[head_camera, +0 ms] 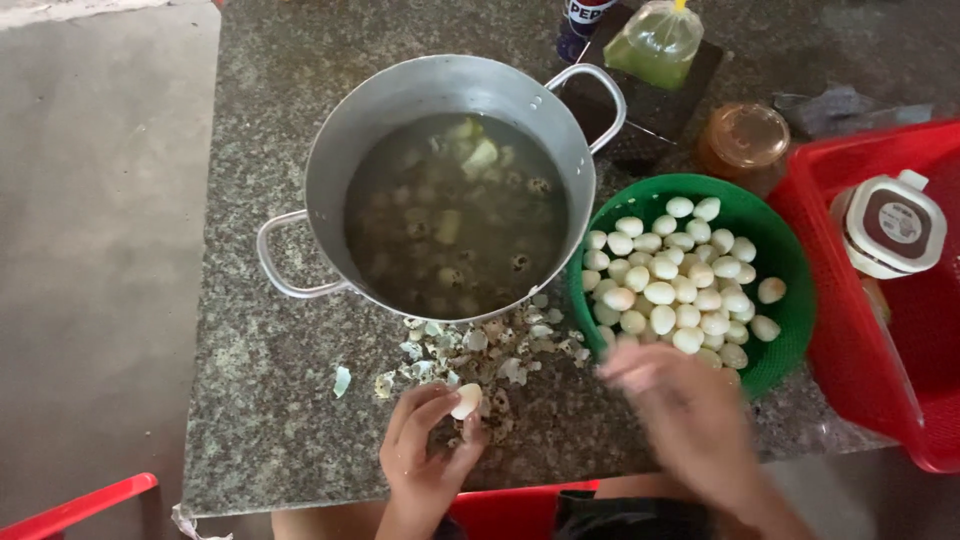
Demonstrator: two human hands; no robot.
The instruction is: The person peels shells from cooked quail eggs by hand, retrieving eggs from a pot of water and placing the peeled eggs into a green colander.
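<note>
Desk: speckled grey granite desk (270,400) with bare concrete floor off to the left, so I'm looking at a pretty tight work spot.
Pot: big metal pot (450,100) sits dead centre, full of murky water with speckled unpeeled eggs soaking in it. Looks parked there so both hands can reach in easily.
Left hand: my left hand (425,450) is curled around one small peeled egg (466,401), pinched at the fingertips right over the shell mess.
Right hand: right hand (690,420) is a motion smear near the bowl's front rim. I can't tell if it's gripping anything or spread out.
Bowl: green bowl (790,260) sits touching the pot's right side, heaped with white peeled eggs (670,280), so finished ones only travel a short hop.
Shells: shell bits (480,345) are piled just in front of the pot, between it and the left hand.
Other stuff: red crate (880,380) at right holds a white tub (890,225). A lidded amber jar (745,140) and a bag of green liquid (655,40) sit behind the bowl, out of the way.
</note>
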